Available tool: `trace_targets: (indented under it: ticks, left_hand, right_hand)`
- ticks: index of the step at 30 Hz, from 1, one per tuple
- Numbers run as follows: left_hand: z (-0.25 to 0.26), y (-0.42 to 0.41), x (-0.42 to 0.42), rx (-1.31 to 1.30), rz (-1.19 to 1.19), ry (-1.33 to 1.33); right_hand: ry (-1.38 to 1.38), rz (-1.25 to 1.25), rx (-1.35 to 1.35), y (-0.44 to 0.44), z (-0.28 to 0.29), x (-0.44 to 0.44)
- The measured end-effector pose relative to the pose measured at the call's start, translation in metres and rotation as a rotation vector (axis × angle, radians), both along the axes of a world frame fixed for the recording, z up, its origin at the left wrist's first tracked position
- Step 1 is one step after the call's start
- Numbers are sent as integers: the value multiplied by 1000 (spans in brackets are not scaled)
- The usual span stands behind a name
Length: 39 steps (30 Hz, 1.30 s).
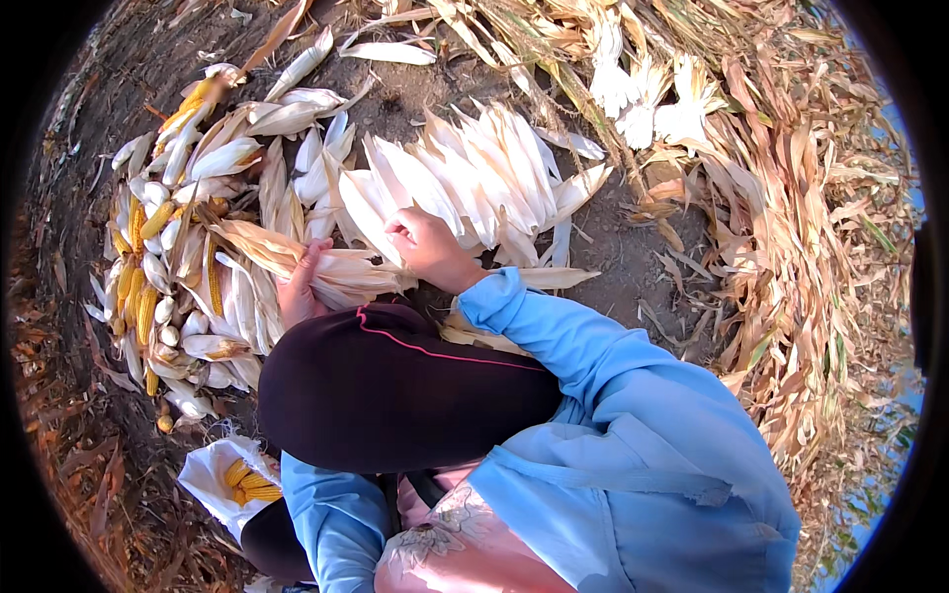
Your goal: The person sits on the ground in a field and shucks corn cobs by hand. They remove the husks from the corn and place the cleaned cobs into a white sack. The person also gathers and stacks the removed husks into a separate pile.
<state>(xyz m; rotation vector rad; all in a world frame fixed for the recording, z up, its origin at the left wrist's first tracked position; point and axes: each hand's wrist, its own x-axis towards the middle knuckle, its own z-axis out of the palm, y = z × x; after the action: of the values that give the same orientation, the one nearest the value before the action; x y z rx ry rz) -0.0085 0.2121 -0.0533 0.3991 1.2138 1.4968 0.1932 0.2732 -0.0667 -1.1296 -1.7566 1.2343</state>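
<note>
My left hand [300, 282] grips a husked ear of corn [268, 243], its dry tan leaves fanning rightward over my knee. Just right of it, my right hand [430, 244] is curled over the near edge of a row of pale corn husks [474, 174]. Those husks lie overlapped on the soil, tips pointing away from me. Whether the curled fingers pinch anything is hidden by the hand itself. To the left spreads a heap of corn ears [159, 296], some bare and yellow, others wrapped in whitish husk.
A white woven sack [211, 482] with yellow cobs inside stands at lower left by my leg. Tied-looking bundles of pale husks [641, 96] lie at upper right. Dry corn stalks and leaves [786, 296] are piled along the right. Loose husks [389, 52] lie on the soil ahead.
</note>
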Motion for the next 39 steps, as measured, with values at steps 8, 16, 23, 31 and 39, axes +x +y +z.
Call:
trace_targets:
  ticks: [8, 16, 23, 31, 39]
  left_hand:
    - [-20, -6, -8, -25, 243, 33]
    - [-10, -13, -9, -61, 303, 68]
    - [-28, -23, -19, -29, 322, 66]
    - [-11, -29, -15, -105, 362, 6]
    - [-20, -35, -17, -93, 384, -54]
  right_hand:
    - [-481, -287, 242, 62, -52, 42]
    - [-987, -156, 160, 81, -65, -2]
    - [-802, -258, 95, 69, -52, -8]
    - [-873, -280, -47, 67, -74, -19]
    - [-946, -128, -10, 58, -81, -31]
